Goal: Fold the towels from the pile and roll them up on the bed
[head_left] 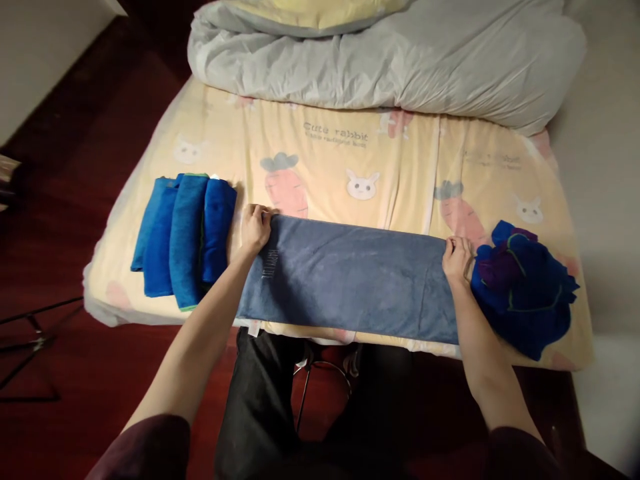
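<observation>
A grey-blue towel (350,280) lies spread flat across the front of the bed, with pale lettering near its left end. My left hand (257,228) grips its far left corner, fingers curled over the edge. At the far right corner, my right hand (457,259) pinches the same towel. Left of my left hand sit several folded blue towels (187,240), side by side, some with green edging. Close beside my right hand is a crumpled heap of dark blue and purple cloths (525,287).
The bed (320,167) has a yellow sheet printed with rabbits and carrots. A rumpled grey quilt (390,67) lies along its far side. A black metal stand (37,343) is on the dark red floor (125,400) at left. A wall (610,200) borders the right side.
</observation>
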A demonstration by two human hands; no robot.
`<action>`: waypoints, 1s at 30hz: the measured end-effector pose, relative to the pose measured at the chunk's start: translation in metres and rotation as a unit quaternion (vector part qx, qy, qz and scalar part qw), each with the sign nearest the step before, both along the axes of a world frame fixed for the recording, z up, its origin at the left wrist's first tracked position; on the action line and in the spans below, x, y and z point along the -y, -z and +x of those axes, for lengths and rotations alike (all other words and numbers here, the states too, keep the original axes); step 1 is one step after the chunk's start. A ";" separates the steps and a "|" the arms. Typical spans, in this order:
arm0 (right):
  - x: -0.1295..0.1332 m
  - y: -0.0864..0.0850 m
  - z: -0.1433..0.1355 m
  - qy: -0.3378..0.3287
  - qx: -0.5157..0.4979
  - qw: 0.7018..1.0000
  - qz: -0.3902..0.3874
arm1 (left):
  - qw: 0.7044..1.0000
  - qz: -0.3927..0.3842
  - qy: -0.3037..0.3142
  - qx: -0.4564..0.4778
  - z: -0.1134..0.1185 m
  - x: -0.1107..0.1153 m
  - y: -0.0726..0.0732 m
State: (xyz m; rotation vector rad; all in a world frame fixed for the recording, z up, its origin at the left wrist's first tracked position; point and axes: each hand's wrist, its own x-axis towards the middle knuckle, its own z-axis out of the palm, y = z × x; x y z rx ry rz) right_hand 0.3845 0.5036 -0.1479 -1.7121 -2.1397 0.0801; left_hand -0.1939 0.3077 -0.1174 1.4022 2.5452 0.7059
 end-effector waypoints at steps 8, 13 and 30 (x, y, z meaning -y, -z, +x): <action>0.035 0.006 0.019 -0.087 0.133 0.984 -0.079 | 0.995 -0.047 0.079 -0.034 0.004 0.046 0.016; 0.028 -0.001 0.014 -0.071 0.194 0.971 -0.118 | 0.992 -0.050 0.096 -0.068 0.015 0.043 0.006; 0.083 -0.115 -0.117 -0.229 0.124 0.948 -0.183 | 0.952 0.004 0.004 0.307 0.265 0.332 -0.013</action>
